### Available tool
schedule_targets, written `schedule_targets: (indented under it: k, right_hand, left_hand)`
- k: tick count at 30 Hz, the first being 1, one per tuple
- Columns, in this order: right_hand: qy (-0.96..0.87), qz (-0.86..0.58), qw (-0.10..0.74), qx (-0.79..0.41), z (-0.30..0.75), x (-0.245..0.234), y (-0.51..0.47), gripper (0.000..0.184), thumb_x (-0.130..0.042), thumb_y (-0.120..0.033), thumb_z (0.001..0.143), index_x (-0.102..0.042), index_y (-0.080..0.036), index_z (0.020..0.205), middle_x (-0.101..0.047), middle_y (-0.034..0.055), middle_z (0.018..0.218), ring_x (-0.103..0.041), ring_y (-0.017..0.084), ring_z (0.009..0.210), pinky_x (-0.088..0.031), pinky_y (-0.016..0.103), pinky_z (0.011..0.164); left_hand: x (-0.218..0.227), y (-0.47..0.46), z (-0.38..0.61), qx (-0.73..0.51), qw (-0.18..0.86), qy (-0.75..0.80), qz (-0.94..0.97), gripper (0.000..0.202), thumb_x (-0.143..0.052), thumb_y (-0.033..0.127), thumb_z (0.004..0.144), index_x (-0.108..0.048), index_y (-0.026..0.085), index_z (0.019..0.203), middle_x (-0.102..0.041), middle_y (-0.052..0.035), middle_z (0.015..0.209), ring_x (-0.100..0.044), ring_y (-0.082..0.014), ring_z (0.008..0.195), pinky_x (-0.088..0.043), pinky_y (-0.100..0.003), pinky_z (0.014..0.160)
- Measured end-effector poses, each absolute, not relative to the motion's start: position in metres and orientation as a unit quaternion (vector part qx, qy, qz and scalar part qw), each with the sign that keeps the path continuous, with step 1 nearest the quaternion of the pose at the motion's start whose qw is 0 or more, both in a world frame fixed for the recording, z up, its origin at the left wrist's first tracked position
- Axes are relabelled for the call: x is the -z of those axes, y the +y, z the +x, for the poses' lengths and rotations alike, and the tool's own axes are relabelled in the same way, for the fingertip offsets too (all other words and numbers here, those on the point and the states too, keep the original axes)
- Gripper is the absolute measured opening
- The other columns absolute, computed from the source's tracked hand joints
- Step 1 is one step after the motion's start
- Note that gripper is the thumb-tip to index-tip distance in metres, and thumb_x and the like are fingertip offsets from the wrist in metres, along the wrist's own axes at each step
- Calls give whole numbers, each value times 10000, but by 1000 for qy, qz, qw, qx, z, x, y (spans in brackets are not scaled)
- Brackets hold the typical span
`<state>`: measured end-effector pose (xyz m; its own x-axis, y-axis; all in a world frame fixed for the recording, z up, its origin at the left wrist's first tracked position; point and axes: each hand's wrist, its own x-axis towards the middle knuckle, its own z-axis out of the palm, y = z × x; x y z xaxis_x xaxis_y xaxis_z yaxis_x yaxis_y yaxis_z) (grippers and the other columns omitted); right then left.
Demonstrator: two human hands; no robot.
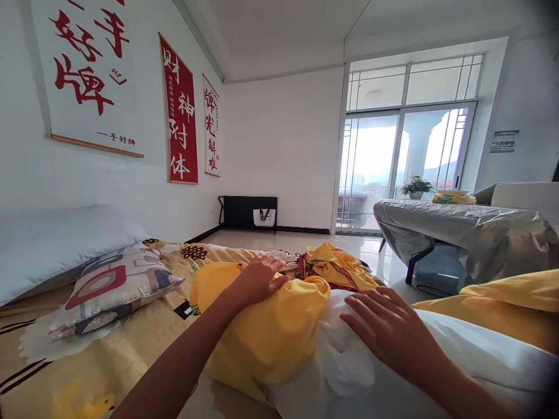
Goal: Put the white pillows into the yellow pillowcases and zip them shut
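Observation:
My left hand lies over the top of a yellow pillowcase, its fingers stretched out and the thumb apart. A white pillow shows beyond the pillowcase's right edge and seems to be partly inside it. On the white pillow rests my right hand, fingers extended and pressed lightly against the surface. The cloth bulges between the two hands. What is under the pillowcase on its far side is hidden.
A patterned cushion and a large white pillow lie left on the tan bed sheet. Crumpled yellow cloth lies behind my hands, more yellow fabric at right. A plastic-covered table stands beyond.

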<state>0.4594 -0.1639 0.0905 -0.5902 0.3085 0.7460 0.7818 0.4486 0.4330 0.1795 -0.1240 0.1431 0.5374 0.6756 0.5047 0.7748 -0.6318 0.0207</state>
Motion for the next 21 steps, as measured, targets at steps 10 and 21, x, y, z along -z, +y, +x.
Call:
schedule_targets:
  k: [10,21]
  right_hand:
    - [-830,-423,226,285,473,-39,-168,632,-512,-276,826,-363,-221,1438,-651,117,1176,-624,251,988,-448,411,867]
    - [-914,-379,147,12,416,-127,-187,336,-532,-229,828,-653,-361,1113,-720,-20,976,-646,203,887,-443,277,734]
  left_hand:
    - [-127,-137,181,147,13,-453,-879,350,-567,188,711,-647,192,1052,-651,-116,1041,-628,-261,923,-466,-317,769]
    - [-152,-112,174,363,-129,-459,-801,340,-457,400,825,-643,163,667,-623,-17,627,-527,-168,611,-342,-243,543]
